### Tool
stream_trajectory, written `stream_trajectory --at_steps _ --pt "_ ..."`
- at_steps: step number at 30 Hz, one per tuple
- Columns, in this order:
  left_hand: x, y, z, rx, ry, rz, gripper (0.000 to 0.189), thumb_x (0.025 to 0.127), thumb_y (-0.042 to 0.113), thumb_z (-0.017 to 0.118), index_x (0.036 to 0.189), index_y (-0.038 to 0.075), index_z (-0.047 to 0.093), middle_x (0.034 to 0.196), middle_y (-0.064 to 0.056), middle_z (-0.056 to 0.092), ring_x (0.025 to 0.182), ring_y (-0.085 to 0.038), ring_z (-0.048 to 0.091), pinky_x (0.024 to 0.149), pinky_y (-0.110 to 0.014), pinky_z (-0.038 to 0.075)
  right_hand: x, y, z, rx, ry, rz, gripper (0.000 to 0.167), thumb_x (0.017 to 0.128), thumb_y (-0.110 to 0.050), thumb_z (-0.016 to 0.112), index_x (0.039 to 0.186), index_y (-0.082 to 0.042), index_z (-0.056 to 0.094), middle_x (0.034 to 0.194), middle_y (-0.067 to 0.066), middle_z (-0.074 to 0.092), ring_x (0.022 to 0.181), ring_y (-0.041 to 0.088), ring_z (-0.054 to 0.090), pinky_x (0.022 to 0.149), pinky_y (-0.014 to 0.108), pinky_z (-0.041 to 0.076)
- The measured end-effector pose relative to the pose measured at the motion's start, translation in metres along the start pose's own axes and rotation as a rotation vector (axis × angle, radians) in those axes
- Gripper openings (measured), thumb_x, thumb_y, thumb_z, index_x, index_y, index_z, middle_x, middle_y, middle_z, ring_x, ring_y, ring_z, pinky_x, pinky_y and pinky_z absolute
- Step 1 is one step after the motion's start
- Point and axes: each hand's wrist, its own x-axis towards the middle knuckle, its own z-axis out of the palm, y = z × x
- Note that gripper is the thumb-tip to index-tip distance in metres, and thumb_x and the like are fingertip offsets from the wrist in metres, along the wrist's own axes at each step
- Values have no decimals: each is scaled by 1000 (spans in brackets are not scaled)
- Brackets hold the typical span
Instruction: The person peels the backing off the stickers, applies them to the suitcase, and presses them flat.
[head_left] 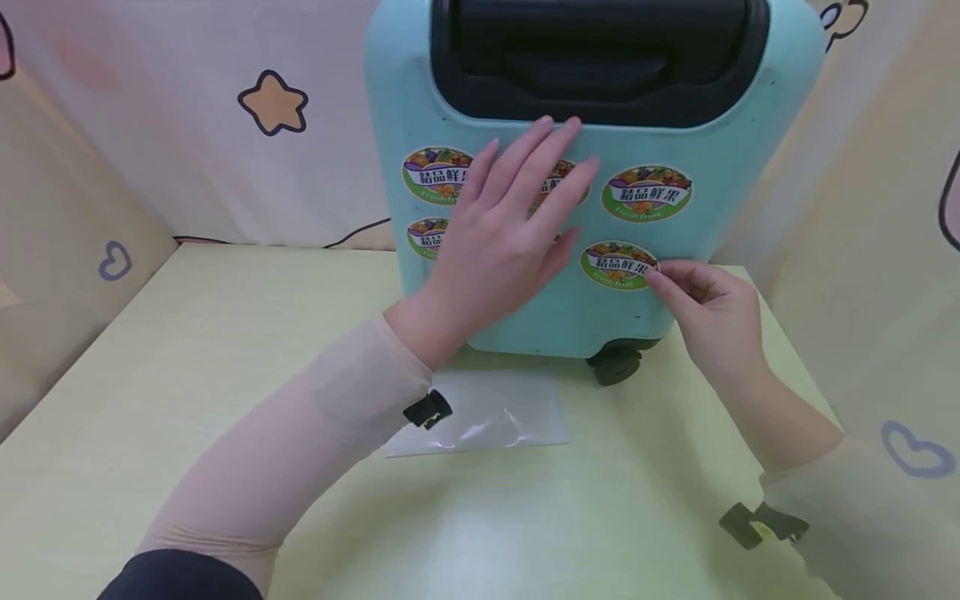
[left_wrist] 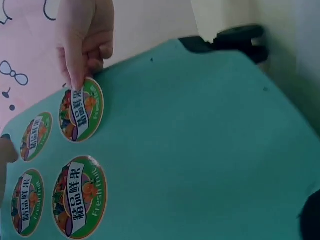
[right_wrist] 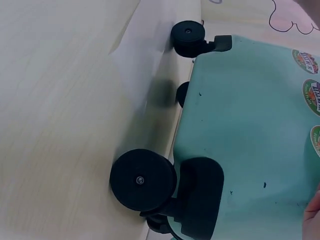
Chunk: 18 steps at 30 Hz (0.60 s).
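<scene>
A light-blue suitcase (head_left: 540,329) stands upright on the table, with several oval fruit stickers on its front. Spread, straight fingers of my left hand (head_left: 498,242) lie over the suitcase front, fingertips near the black handle recess (head_left: 592,104), partly covering some stickers. Lower right, my right hand (head_left: 712,312) pinches the right edge of a sticker (head_left: 611,265) between thumb and index finger. The left wrist view shows the same pinched sticker (left_wrist: 82,117) lying against the shell near the suitcase edge. Only a bit of the right hand (right_wrist: 312,220) appears in the right wrist view.
A clear, shiny plastic sheet (head_left: 517,408) lies on the table (head_left: 187,375) in front of the suitcase. Black caster wheels (right_wrist: 142,180) support the suitcase. Cartoon-patterned cloth (head_left: 315,183) walls off the back and sides. A black clip (head_left: 427,410) sits on the left sleeve.
</scene>
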Motion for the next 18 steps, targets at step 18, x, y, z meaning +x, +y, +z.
stream_trajectory --at_steps 18 --pt "25 -2 18 270 -318 -73 108 67 79 53 148 15 22 151 -15 17 139 -31 6 107 -54 -9 -3 -7 13 -112 141 -35 27 84 -23 70 96 1 71 69 -19 60 67 5 54 52 14 40"
